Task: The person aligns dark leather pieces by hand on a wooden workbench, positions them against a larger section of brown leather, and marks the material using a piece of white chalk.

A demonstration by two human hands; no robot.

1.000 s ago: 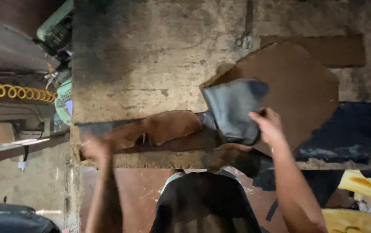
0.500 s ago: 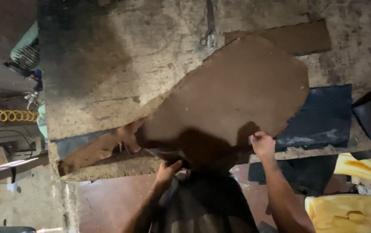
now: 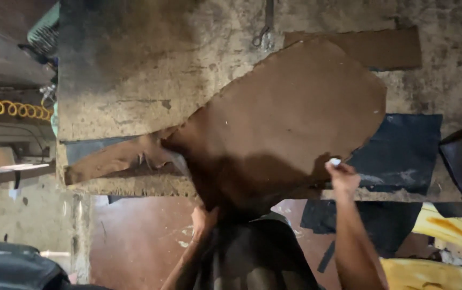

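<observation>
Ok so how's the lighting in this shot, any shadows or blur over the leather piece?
Head view: dim, warm light; a dark shadow covers the near edge of the brown leather sheet by the left hand; the right hand and table look soft, slightly blurred; no glare.

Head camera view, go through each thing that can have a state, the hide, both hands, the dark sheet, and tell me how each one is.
Brown leather hide: spread flat on the worktable, near edge hanging over.
Left hand: gripping the hide's overhanging edge.
Right hand: fingers pinched on a small white piece, at the hide's right edge.
Dark blue sheet: lying flat, partly under the hide.
Scissors: lying on the table, closed or open unclear.
</observation>
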